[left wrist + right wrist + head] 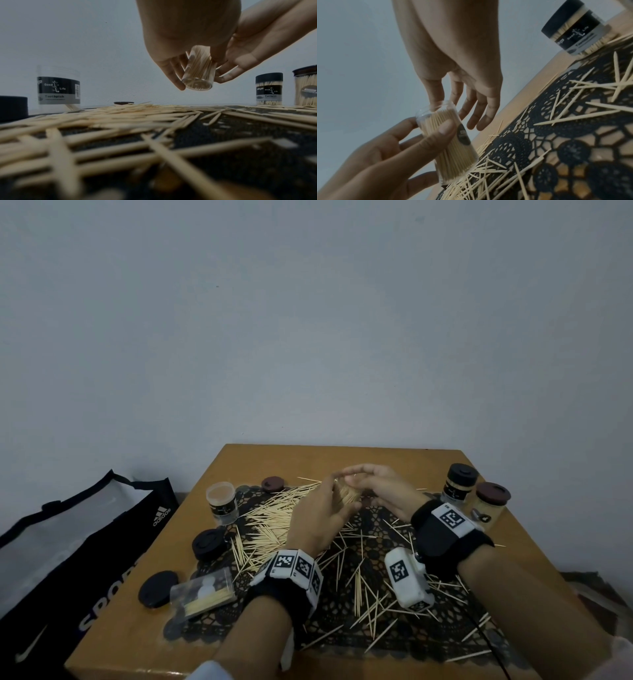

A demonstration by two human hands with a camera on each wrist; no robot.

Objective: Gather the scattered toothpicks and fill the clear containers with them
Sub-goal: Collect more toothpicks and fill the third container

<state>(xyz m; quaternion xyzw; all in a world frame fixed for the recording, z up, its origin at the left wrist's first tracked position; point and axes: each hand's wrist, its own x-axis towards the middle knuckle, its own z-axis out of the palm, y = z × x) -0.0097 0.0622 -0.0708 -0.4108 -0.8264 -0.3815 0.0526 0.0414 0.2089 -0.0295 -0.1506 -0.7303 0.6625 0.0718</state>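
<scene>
The room is dim and evenly lit, with a grey cast over the plain pale wall [308,320] and no hard shadows or glare. The head view bows the orange-brown wooden surface [534,542] at its edges. In the left wrist view, the nearest pale wooden toothpicks [120,155] smear out of focus, while the far ones look sharper. The right wrist view is tilted, and the black lace mat [582,162] blurs towards the lower right corner.
</scene>
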